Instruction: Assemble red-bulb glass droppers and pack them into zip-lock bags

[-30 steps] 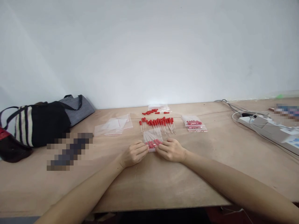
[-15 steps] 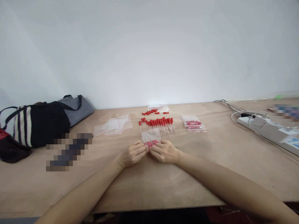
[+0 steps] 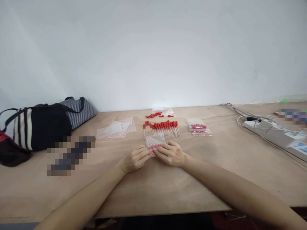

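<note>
In the head view a small clear zip-lock bag (image 3: 154,139) holds several droppers, red bulbs toward me and thin clear tubes pointing away. My left hand (image 3: 137,158) is closed, pinching the bag's near left corner. The fingers of my right hand (image 3: 170,154) press together on the bag's near right edge, over the bulbs, hiding part of the seal. Just beyond the bag lies a row of loose red-bulbed droppers (image 3: 165,126). Filled zip-lock bags (image 3: 198,126) are stacked to the right, and flat zip-lock bags (image 3: 120,127) overlap at the left.
Loose red rubber bulbs (image 3: 153,115) lie near the wall beside clear plastic and thin tubes (image 3: 165,111). A black fabric bag (image 3: 50,127) and a blurred dark object (image 3: 72,156) are at left. On the right stand white power strips (image 3: 275,131) with cables.
My right hand has shifted slightly, its fingers now lying further over the bag and the bulbs. My left hand keeps its pinch at the near left corner.
</note>
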`<state>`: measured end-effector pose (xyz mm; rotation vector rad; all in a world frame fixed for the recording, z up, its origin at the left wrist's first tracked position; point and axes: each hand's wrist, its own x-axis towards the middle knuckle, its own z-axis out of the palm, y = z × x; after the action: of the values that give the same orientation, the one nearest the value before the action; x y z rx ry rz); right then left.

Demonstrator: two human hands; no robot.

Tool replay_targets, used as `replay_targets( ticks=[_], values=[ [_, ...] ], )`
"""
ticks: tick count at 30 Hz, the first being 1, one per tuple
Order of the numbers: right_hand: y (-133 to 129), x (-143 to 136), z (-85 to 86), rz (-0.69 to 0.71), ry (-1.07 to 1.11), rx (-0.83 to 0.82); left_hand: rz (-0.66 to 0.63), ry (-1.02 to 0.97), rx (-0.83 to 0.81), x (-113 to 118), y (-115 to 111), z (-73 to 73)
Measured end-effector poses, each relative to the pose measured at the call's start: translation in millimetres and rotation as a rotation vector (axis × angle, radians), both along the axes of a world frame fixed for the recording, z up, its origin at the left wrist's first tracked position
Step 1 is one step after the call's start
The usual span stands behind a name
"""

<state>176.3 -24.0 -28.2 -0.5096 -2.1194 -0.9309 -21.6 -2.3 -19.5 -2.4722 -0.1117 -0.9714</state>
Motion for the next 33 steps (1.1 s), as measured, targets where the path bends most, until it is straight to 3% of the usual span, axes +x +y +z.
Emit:
replay_targets(
  ticks=[12, 24, 33],
  values=[
    [2, -3, 0.6, 0.104, -0.056, -0.009, 0.074, -0.001, 0.102, 1, -4, 2.2],
    [4, 32, -5.0, 0.012, -0.096, -0.029, 0.039, -0.013, 0.054, -3, -4, 1.9],
    [-1, 30, -5.4, 0.011, -0.070, -0.029, 0.016, -0.016, 0.064, 3, -11, 7.8]
  ],
)
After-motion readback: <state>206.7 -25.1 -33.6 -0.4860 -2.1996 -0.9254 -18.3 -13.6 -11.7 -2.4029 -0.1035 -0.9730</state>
